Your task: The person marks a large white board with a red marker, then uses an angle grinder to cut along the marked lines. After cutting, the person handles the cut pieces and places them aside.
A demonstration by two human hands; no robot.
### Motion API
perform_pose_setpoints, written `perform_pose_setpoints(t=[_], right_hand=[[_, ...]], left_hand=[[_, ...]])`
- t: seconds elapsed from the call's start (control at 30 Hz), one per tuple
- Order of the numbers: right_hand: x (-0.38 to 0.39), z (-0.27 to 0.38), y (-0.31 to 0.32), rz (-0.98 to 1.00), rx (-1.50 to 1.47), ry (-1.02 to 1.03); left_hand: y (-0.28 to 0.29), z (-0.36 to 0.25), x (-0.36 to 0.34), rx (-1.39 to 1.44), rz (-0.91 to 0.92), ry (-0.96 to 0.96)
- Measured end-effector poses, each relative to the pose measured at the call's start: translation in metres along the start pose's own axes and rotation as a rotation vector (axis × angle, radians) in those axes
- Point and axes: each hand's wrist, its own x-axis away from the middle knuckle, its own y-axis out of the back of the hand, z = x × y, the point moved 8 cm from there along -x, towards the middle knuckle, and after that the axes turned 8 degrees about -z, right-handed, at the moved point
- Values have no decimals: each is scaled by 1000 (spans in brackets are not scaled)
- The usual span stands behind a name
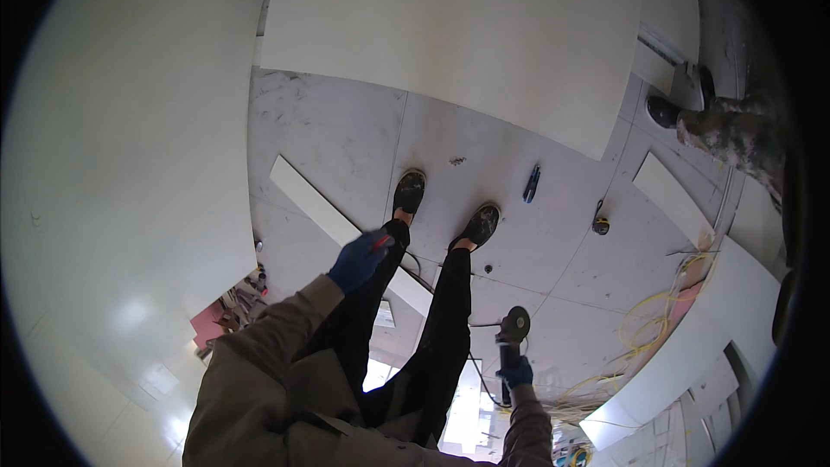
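The right hand (517,373) is clenching its fingers around an angle grinder (509,354), which is hanging above the floor (540,251) beside the right leg (451,307). The left hand (355,263) is clasping a small red object (381,243), too blurred to identify, above a white strip (313,198).

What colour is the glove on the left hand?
The glove is blue, seen in the head view.
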Motion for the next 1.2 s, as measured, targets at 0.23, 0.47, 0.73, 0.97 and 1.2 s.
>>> perform_pose_setpoints(t=[0.23, 0.47, 0.73, 0.97, 1.2], right_hand=[[166, 104, 37, 154, -658, 76], [218, 238, 36, 414, -1066, 85], [274, 351, 36, 635, -1138, 198], [306, 405, 31, 799, -1055, 324], [305, 486, 71, 655, -884, 398]], left_hand=[[148, 33, -232, -1000, -202, -179], [165, -67, -247, -535, -32, -382], [46, -130, 113, 820, 797, 305], [57, -121, 132, 1115, 731, 448], [105, -130, 97, 1317, 499, 273]])
